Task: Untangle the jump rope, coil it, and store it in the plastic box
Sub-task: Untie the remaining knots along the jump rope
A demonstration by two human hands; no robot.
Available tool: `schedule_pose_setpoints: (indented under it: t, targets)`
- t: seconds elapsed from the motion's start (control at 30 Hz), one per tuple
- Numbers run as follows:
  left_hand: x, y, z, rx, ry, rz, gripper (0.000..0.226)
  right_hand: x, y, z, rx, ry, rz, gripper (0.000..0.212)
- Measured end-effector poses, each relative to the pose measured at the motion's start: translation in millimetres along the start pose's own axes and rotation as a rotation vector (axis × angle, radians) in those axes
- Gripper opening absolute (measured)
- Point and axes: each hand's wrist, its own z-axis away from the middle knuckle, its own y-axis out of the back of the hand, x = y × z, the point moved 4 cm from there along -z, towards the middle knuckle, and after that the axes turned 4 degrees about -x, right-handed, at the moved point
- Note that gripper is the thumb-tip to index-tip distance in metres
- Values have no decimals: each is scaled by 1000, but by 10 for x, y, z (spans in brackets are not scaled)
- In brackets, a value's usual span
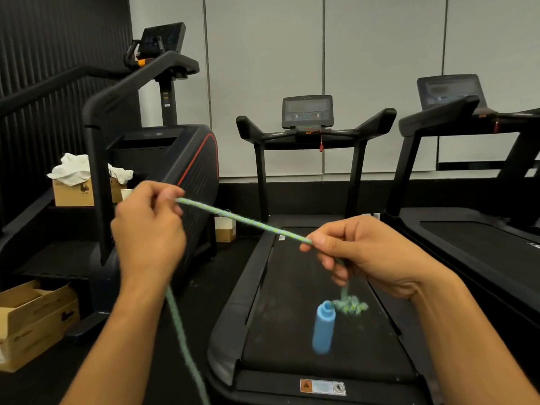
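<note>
A green speckled jump rope point(242, 220) is stretched taut between my two hands. My left hand point(149, 229) pinches it at the upper left, and the rope's long part hangs down below that hand past the bottom edge. My right hand point(359, 252) pinches the rope lower right. Below the right hand a short piece drops to a tangled knot point(350, 306) and a blue handle point(323, 327), both blurred and dangling over the treadmill belt. No plastic box is in view.
A treadmill point(309, 287) stands right in front of me, a second treadmill point(473, 229) at the right. A stair climber point(140, 159) is at the left, with a cardboard box holding white cloth point(77, 182) on its steps. An open cardboard box point(32, 317) sits on the floor at lower left.
</note>
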Motion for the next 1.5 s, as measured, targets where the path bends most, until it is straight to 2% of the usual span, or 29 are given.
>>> schedule_pose_setpoints:
  t: [0.03, 0.1, 0.2, 0.3, 0.33, 0.37, 0.43, 0.57, 0.7, 0.83, 0.9, 0.93, 1.03, 1.07, 1.23, 1.3, 1.43, 1.5]
  targets:
    - [-56, 42, -36, 10, 25, -16, 22, -6, 14, 7, -3, 18, -10, 22]
    - [-115, 2, -54, -97, 63, -31, 23, -14, 41, -15, 44, 69, -120, 22]
    - [34, -261, 120, -395, 30, 49, 23, -30, -23, -98, 162, 124, -256, 20]
    - [316, -578, 484, -727, -5, 260, 16, -38, -199, -179, 248, 129, -186, 6]
    - [384, -650, 581, -789, -44, 279, 16, -38, -242, -191, 266, 125, -191, 4]
    - [451, -685, 647, -802, -98, 257, 15, -43, -264, -193, 284, 120, -214, 5]
    - [495, -697, 655, -729, -187, 179, 17, -68, -264, -168, 299, 97, -269, 8]
    - [500, -586, 541, -595, -270, 22, 16, -136, -246, -83, 190, 50, -235, 4]
    - [395, -456, 397, -436, -264, -69, 18, -164, -235, -40, 103, 34, -221, 5]
    - [317, -416, 325, -349, -194, -55, 22, -172, -282, -45, -1, 41, -389, 16]
    - [260, -456, 323, -356, -159, -5, 24, -189, -299, -51, -62, 70, -475, 14]
    - [231, -471, 319, -359, -130, 40, 24, -197, -290, -48, -92, 87, -531, 20]
    - [191, -481, 323, -354, -47, 153, 26, -218, -244, -15, -172, 140, -663, 52]
    - [198, -480, 328, -352, -26, 179, 28, -226, -241, -10, -187, 162, -671, 56]
    - [359, -517, 410, -476, -34, 336, 23, -223, -289, -60, -83, 175, -608, 45]
    - [474, -522, 471, -539, -109, 419, 18, -241, -298, -69, -26, 180, -616, 44]
    - [659, -515, 585, -694, -265, 521, 27, -258, -290, -88, 80, 200, -700, 43]
    - [657, -512, 588, -695, -281, 501, 33, -237, -288, -95, 137, 182, -703, 39]
